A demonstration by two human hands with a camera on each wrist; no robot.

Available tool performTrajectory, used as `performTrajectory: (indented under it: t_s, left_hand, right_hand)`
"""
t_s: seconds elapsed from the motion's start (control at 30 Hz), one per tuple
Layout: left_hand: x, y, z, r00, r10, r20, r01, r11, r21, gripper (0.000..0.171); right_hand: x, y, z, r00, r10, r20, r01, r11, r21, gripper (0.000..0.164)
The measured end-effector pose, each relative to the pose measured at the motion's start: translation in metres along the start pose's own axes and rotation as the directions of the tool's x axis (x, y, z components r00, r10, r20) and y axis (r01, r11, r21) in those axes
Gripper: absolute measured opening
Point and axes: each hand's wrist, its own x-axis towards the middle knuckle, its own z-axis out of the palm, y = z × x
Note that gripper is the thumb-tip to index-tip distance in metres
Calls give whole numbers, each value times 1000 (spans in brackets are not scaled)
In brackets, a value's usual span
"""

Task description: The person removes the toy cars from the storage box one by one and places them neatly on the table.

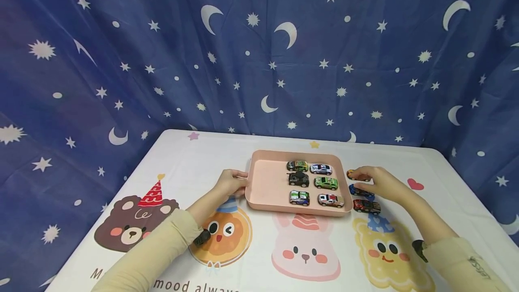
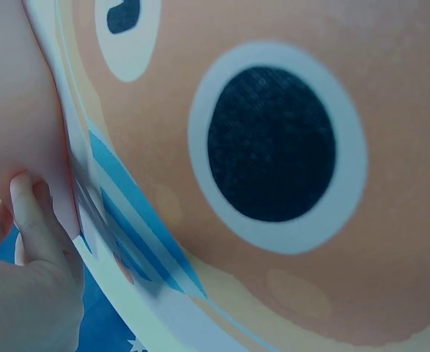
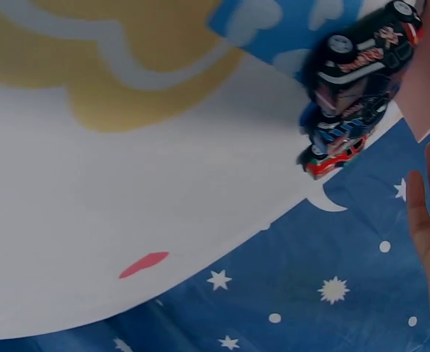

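In the head view, a pink tray (image 1: pixel 268 206) lies on the table with several toy cars in its middle and right part. My left hand (image 1: pixel 231 184) pinches the tray's left wall; in the left wrist view, the left hand (image 2: pixel 35 271) has its thumb against the pink side. Just past the tray's right wall, an orange toy car (image 1: pixel 362 178), a blue toy car (image 1: pixel 366 193) and a red-and-black toy car (image 1: pixel 366 206) stand in a column. Over the orange and blue ones hovers my right hand (image 1: pixel 379 181). Its fingers look extended in the right wrist view, apart from the cars.
Inside the tray are a black tank-like toy (image 1: pixel 298 179), a green car (image 1: pixel 326 183) and a white-and-red car (image 1: pixel 330 200), among others. A white cartoon-print cloth (image 1: pixel 194 157) covers the table. Behind it hangs a blue star-and-moon curtain (image 1: pixel 243 98).
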Motion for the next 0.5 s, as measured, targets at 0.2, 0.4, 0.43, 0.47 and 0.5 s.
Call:
performTrajectory:
  t_s: [0.2, 0.4, 0.43, 0.47, 0.5]
  left_hand:
    - [-1, -1, 0, 1000, 0, -1, 0, 1000, 0, 30]
    - [-1, 0, 0, 1000, 0, -6, 0, 1000, 5, 30]
    - [-1, 0, 0, 1000, 0, -7, 0, 1000, 3, 30]
    - [-1, 0, 0, 1000, 1, -6, -1, 1000, 2, 30]
    - [-1, 0, 0, 1000, 1, -6, -1, 1000, 2, 30]
  right_hand:
    - [15, -7, -1, 999, -33, -5, 33, 999, 13, 25]
    - [33, -16, -2, 998, -62, 13, 62, 998, -5, 27]
    - [36, -17, -2, 998, -58, 15, 58, 998, -11, 26]
    - [39, -18, -2, 998, -56, 15, 57, 998, -16, 25]
    - [42, -18, -1, 998, -54, 17, 54, 998, -20, 25]
